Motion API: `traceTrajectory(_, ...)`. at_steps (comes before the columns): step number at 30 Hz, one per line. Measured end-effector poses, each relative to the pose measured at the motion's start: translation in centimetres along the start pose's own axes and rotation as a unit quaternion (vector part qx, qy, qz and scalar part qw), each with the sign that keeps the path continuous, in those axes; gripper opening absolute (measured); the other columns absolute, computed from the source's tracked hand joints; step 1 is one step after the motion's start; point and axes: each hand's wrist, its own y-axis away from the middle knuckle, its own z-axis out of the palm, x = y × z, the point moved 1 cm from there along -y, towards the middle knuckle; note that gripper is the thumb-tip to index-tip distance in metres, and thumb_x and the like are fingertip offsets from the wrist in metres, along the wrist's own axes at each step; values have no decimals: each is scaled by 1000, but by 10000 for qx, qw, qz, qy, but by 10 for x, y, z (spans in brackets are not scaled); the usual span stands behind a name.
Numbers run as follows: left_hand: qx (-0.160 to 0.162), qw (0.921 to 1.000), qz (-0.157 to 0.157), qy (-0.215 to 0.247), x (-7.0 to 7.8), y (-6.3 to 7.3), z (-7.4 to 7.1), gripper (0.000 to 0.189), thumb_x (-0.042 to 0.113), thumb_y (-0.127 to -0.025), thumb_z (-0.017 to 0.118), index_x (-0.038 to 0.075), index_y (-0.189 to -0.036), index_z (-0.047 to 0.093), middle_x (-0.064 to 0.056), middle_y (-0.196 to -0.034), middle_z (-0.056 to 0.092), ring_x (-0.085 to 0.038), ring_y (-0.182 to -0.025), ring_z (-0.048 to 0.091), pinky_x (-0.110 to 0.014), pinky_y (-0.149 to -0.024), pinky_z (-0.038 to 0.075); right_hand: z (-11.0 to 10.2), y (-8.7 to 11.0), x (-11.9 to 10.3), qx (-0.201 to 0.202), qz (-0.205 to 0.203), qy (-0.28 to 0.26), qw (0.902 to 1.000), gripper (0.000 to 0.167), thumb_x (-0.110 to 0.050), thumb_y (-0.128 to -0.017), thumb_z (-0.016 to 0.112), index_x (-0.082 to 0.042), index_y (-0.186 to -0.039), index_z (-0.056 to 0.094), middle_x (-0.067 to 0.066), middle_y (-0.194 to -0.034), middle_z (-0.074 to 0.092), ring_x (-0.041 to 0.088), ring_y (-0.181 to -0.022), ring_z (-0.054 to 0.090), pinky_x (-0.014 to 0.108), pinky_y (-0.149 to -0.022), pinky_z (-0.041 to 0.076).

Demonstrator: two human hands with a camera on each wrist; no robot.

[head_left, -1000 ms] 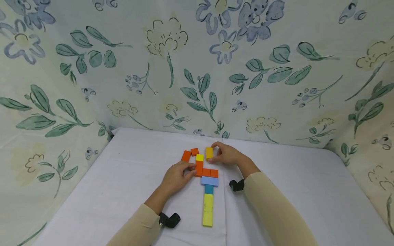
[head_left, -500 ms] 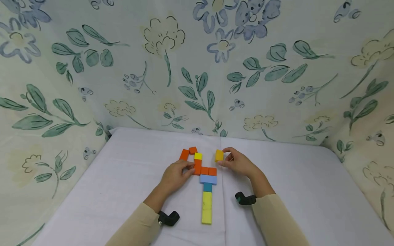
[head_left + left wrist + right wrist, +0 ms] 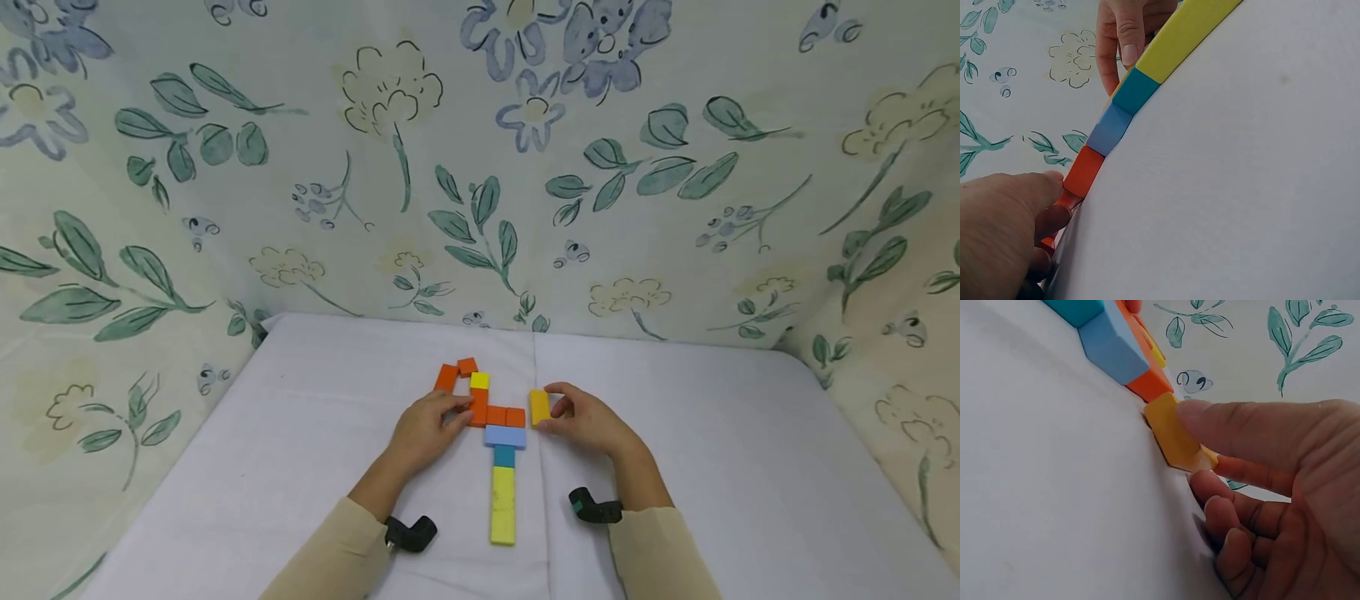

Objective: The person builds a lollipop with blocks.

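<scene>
Amber block (image 3: 539, 408), pinched by right hand (image 3: 594, 422), has moved beside orange pair (image 3: 515, 417), likely nearly placed; left hand (image 3: 426, 429) grip unclear.

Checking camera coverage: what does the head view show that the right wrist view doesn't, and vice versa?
Head only: the long yellow bar, the beige sleeves and the black wrist devices.
Right wrist only: the curled little finger of the right hand.
Both: the amber block pinched in that hand, the light-blue block, the teal block and the patterned backdrop.
</scene>
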Motion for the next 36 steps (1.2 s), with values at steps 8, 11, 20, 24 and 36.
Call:
traceTrajectory(8, 22, 9999, 100, 29, -4, 0, 0, 33, 38, -98, 69, 25, -127, 73, 3, -119, 72, -16, -108, 67, -39, -96, 56, 4, 0, -3, 52, -72, 46, 10000, 57, -31, -86, 82, -20, -137, 59, 4, -104, 60, 21, -91, 54, 32, -78, 45)
traceTrajectory(11, 41, 9999, 115, -25, -4, 0, 0, 33, 38, -98, 69, 24, -128, 72, 3, -118, 72, -16, -106, 67, -38, -95, 56, 5, 0, -4, 43, -42, 21, 10000, 58, -33, -85, 83, -21, -136, 59, 4, -104, 59, 21, -91, 54, 32, -77, 44)
traceTrajectory(20, 4, 10000, 92, 20, -2, 0, -2, 32, 38, -98, 69, 25, -127, 73, 3, -115, 72, -14, -100, 66, -36, -92, 57, 7, -1, -6, 26, 23, 60, 10000, 59, -35, -84, 84, -24, -136, 59, 4, -104, 57, 21, -93, 53, 33, -76, 43)
traceTrajectory(24, -18, 10000, 51, 18, -2, 0, -2, 32, 38, -98, 69, 25, -127, 73, 4, -114, 71, -13, -99, 65, -35, -91, 57, 8, -1, -6, 38, 29, 123, 9999, 58, -35, -84, 84, -24, -136, 58, 4, -104, 58, 21, -93, 53, 33, -76, 44)
traceTrajectory(36, 42, 9998, 109, 161, -3, 0, -1, 31, 36, -97, 71, 24, -125, 75, 4, -113, 72, -12, -96, 64, -34, -90, 56, 9, -2, -5, 48, 85, 167, 9998, 59, -34, -83, 84, -24, -136, 58, 5, -103, 58, 21, -92, 54, 32, -75, 45)
